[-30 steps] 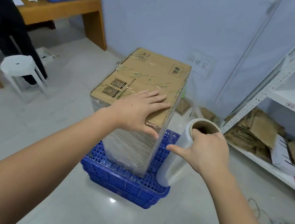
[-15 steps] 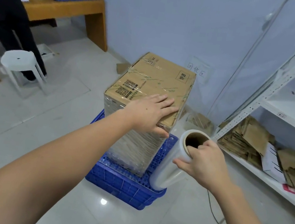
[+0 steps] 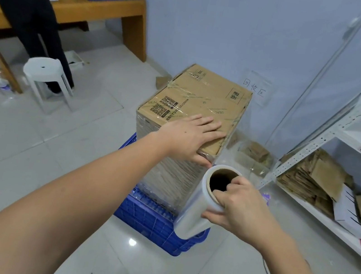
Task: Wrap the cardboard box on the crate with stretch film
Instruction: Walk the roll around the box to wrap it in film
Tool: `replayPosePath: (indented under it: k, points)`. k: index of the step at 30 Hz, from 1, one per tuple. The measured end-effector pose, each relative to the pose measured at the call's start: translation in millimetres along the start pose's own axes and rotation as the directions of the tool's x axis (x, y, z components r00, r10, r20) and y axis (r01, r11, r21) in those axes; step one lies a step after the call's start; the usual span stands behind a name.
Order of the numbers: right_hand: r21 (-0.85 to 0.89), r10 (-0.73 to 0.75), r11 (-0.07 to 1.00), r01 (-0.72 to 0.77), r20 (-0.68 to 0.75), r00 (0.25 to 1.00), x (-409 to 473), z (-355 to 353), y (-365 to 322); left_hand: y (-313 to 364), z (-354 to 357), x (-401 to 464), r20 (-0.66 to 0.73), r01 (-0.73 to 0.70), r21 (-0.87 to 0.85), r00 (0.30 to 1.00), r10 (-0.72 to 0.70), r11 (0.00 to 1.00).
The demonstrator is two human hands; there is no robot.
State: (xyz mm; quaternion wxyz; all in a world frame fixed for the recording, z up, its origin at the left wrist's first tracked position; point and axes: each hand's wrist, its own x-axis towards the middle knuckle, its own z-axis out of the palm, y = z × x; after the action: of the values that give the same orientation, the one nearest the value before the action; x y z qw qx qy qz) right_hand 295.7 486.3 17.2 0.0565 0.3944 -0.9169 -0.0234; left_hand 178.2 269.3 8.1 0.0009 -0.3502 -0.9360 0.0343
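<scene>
On top of the blue crate (image 3: 150, 222) stands the cardboard box (image 3: 194, 105), sides already filmed. Left hand (image 3: 189, 136) rests flat on its near top edge, fingers (image 3: 207, 127) spread; right hand (image 3: 238, 208) grips the stretch film roll (image 3: 200, 209), fingers curled into its core.

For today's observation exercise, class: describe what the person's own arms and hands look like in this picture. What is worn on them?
Both arms are bare from the picture's lower edge to the wrist: no sleeves show. The left hand and right hand wear no gloves, and no watch, bracelet or ring can be seen. A small dark spot sits on the back of the left hand.
</scene>
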Motion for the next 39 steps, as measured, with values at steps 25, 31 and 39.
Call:
replayPosePath:
  k: [25, 31, 39]
  points:
    - [-0.007, 0.767, 0.640, -0.769, 0.071, 0.638, 34.4, -2.4, -67.4, -36.4, -9.9, 2.5, -0.002, -0.223, -0.237, 0.973, 0.229, 0.945]
    - [0.041, 0.895, 0.434, -0.900, 0.096, 0.436, 57.4, -0.6, -83.3, -96.5, -1.0, -3.5, 0.021, -0.392, -0.105, 0.918, 0.396, 0.914]
    - [-0.156, 0.950, 0.307, -0.939, -0.004, 0.311, 73.2, 0.6, -92.3, -95.3, 11.3, -9.6, -0.013, -0.398, -0.043, 0.917, 0.398, 0.916]
